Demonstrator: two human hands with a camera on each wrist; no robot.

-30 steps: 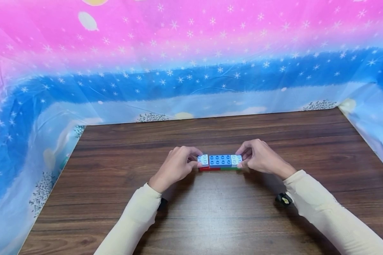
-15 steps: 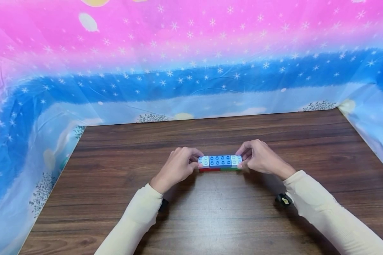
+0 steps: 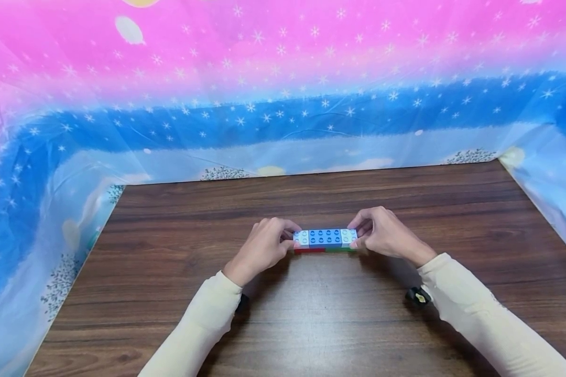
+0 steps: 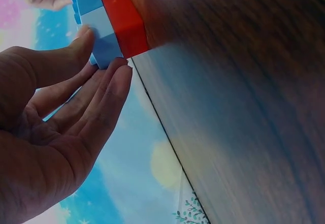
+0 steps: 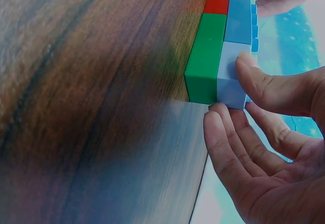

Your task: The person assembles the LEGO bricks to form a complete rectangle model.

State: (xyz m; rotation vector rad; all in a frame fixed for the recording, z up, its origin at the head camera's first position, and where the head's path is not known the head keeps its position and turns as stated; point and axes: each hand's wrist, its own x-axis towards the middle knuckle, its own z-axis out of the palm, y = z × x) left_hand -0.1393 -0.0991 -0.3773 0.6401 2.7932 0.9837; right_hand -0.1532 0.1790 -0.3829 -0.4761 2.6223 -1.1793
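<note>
A two-layer row of toy building bricks lies across the wooden table. Its lower layer is a red brick [image 4: 125, 20] on the left and a green brick [image 5: 205, 54] on the right. Above them, a long blue studded brick [image 3: 325, 239] sits between two short pale bricks. My left hand [image 3: 260, 247] pinches the left pale brick [image 4: 104, 40], thumb on its near side and fingers round its end and far side. At the other end, my right hand [image 3: 388, 233] pinches the right pale brick [image 5: 228, 74] between thumb and fingers.
The brown wooden table [image 3: 170, 309] extends around the bricks on all sides. A pink and blue snowflake cloth [image 3: 283, 115] hangs behind its far edge and along both sides. A dark wrist device [image 3: 417, 296] shows under my right forearm.
The left pale brick, slightly skewed a second ago, now lies flush over the red brick in line with the blue one. My left hand shifted slightly with it; the right hand keeps its place.
</note>
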